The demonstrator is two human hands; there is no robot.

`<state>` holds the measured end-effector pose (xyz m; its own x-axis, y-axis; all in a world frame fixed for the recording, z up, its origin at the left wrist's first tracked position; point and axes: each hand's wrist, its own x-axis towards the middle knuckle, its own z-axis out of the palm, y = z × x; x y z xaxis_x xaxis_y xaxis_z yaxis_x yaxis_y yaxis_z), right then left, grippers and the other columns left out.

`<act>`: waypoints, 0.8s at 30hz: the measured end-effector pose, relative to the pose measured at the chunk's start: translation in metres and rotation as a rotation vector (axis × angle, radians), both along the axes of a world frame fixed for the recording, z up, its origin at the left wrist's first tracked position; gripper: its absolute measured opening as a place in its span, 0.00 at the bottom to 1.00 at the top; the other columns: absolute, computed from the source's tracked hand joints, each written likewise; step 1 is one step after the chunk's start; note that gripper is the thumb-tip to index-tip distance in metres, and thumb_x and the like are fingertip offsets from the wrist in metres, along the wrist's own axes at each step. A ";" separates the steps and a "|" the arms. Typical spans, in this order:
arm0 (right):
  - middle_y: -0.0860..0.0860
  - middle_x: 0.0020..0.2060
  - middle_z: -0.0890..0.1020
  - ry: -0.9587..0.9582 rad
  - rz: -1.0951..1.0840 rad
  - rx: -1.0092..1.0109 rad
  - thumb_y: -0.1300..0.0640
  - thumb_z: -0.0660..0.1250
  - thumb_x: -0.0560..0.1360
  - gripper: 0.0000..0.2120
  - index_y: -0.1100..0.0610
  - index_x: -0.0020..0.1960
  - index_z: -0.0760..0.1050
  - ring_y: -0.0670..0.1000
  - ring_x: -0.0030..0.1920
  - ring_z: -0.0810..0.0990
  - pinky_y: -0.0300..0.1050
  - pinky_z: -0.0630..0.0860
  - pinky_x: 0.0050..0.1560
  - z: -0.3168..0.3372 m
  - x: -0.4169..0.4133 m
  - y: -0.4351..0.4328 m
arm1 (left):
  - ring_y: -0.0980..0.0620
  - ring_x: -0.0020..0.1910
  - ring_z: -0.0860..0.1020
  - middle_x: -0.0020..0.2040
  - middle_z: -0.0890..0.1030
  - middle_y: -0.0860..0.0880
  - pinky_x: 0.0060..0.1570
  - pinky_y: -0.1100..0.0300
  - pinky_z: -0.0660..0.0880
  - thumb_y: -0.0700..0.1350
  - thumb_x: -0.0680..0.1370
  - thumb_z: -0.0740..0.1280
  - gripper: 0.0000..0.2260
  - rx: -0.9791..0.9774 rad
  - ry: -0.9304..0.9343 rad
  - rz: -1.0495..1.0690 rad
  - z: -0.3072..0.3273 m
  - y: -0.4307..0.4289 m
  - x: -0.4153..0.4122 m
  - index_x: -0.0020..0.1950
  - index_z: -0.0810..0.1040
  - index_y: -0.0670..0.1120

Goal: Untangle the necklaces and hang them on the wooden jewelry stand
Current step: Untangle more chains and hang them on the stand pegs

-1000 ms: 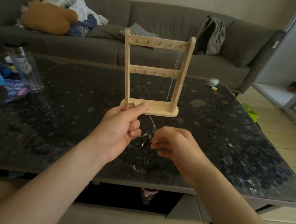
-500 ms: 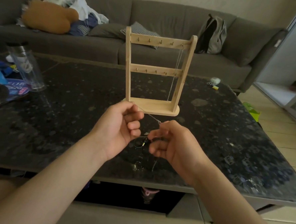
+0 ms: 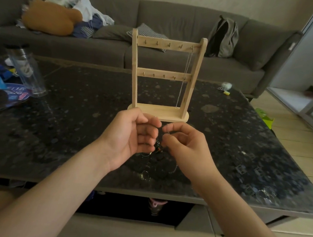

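Print on the blue packet [image 3: 16,95], far left, is unreadable. Left hand [image 3: 130,137] and right hand [image 3: 185,147] each pinch the tangled necklaces [image 3: 157,148] — dangling between them over the table [image 3: 74,124]. Behind, the stand [image 3: 166,45] holds one chain [image 3: 185,74] on its rightmost hook.

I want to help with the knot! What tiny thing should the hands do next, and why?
Probably ease the hands gently apart to loosen the knot. The left hand and right hand each pinch the tangled necklaces, bunched dark between them, and only one hung necklace is on the wooden stand so far.
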<state>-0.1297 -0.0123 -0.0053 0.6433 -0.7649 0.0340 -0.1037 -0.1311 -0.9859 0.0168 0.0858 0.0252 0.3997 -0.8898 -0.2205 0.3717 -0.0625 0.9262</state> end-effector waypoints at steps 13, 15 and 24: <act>0.50 0.32 0.83 -0.073 0.030 0.058 0.66 0.68 0.82 0.09 0.56 0.54 0.85 0.44 0.33 0.79 0.35 0.75 0.36 0.007 -0.001 0.000 | 0.52 0.47 0.84 0.33 0.82 0.51 0.59 0.52 0.70 0.52 0.83 0.67 0.16 0.269 -0.537 -0.002 -0.006 -0.004 -0.001 0.39 0.85 0.48; 0.50 0.30 0.81 -0.059 0.029 0.079 0.66 0.68 0.82 0.09 0.56 0.53 0.85 0.44 0.30 0.77 0.35 0.73 0.33 0.008 -0.002 0.000 | 0.50 0.49 0.83 0.36 0.84 0.50 0.62 0.53 0.69 0.51 0.82 0.67 0.16 0.265 -0.561 -0.011 -0.005 -0.004 -0.003 0.37 0.84 0.48; 0.54 0.31 0.81 -0.001 0.048 0.041 0.64 0.73 0.78 0.12 0.51 0.58 0.81 0.52 0.33 0.76 0.44 0.75 0.37 0.007 -0.002 0.001 | 0.52 0.29 0.66 0.27 0.63 0.50 0.55 0.46 0.78 0.47 0.87 0.63 0.14 0.163 -0.294 -0.007 -0.011 -0.006 0.000 0.47 0.81 0.43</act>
<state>-0.1313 -0.0111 0.0018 0.6794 -0.7338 0.0034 -0.0976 -0.0950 -0.9907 0.0169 0.0801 0.0142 0.4613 -0.8554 -0.2358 0.0887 -0.2200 0.9715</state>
